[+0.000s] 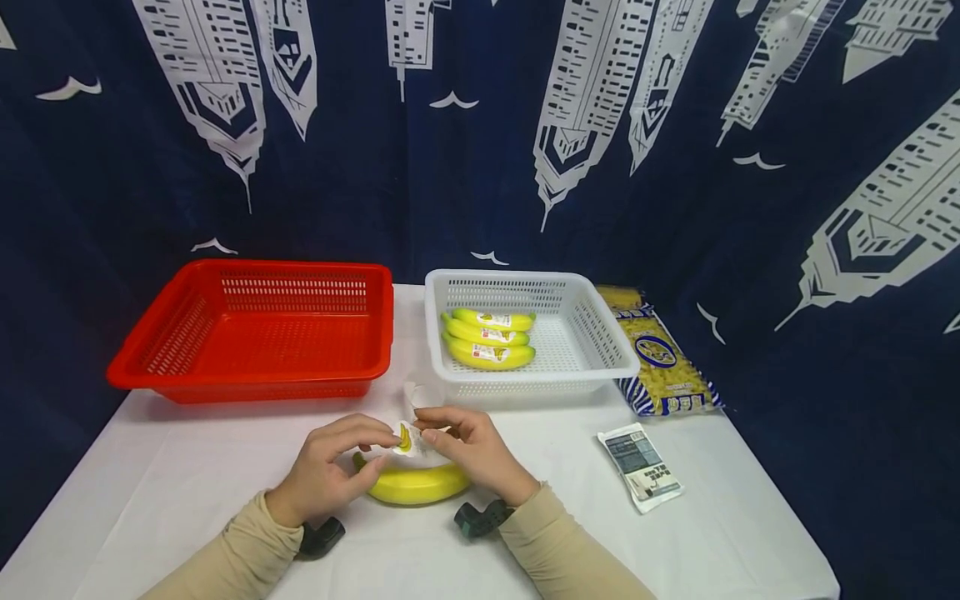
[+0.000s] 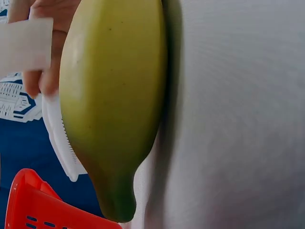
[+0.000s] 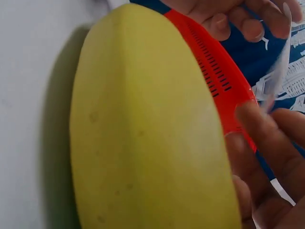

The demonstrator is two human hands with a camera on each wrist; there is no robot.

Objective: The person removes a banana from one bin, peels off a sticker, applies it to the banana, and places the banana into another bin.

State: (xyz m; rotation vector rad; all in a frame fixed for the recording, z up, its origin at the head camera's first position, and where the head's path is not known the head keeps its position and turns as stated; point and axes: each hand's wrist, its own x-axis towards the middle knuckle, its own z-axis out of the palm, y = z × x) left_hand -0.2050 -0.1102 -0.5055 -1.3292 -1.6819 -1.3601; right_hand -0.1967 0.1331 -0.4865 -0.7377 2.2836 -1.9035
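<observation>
A small white sticker [image 1: 408, 439] with a banana picture spans the gap between both hands, above a yellow banana [image 1: 420, 485]. My left hand [image 1: 330, 462] holds its left end at the fingertips, with the thumb set apart lower down. Pinching its other side are the thumb and fingers of my right hand [image 1: 472, 450]. A blank white strip [image 1: 413, 398] sticks up behind the right fingertips. The banana lies on the table under the hands and fills much of both wrist views. Its stem [image 2: 119, 200] shows in the left wrist view; no sticker is visible on its side there.
A red basket [image 1: 247, 385] stands back left. Beside it, a white basket [image 1: 525, 379] contains 3 bananas [image 1: 489, 337] bearing stickers. To the right lie a bag of yellow dry food [image 1: 663, 358] and a small flat packet [image 1: 641, 467]. A dark patterned curtain [image 1: 450, 183] hangs behind.
</observation>
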